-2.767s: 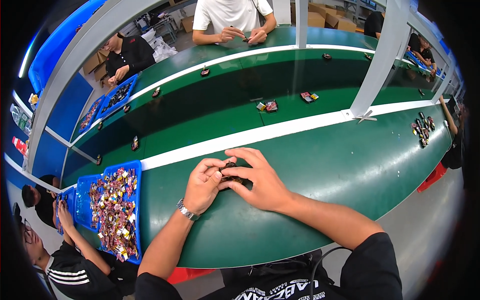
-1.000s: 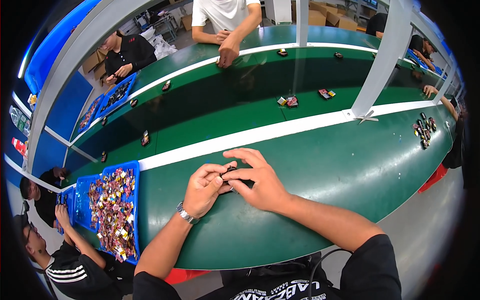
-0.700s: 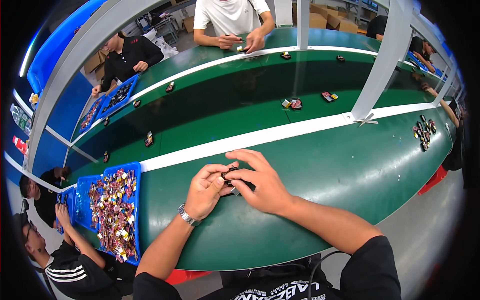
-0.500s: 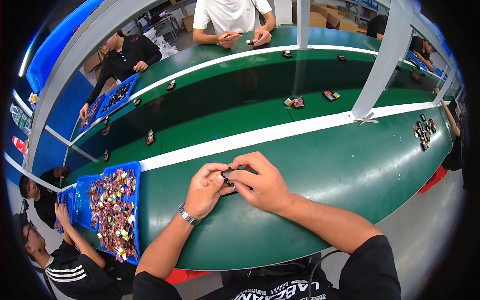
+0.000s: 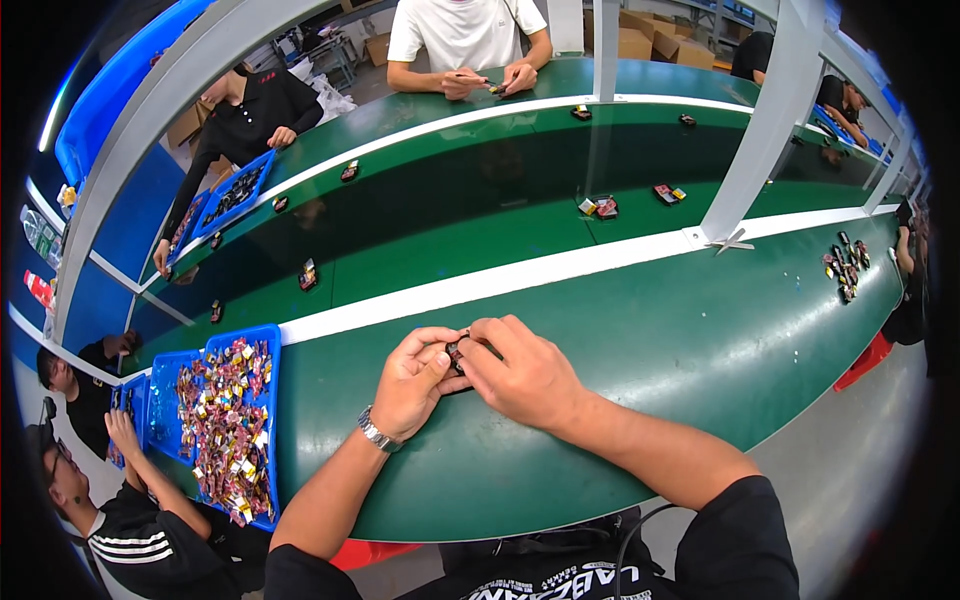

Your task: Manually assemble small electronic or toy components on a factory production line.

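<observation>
Hands are pressing together over the green tabletop (image 5: 640, 400): left hand (image 5: 412, 380) and right hand (image 5: 525, 375) both pinching a small dark plastic part (image 5: 456, 353), which risks slipping from fingertips toward the blue plastic tray (image 5: 272, 400).

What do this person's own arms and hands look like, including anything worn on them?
Both forearms are bare. The left hand has a silver metal-link watch at the wrist. The right hand wears nothing visible, no gloves or rings. A short black sleeve covers the right upper arm, part of a black shirt with white lettering.
</observation>
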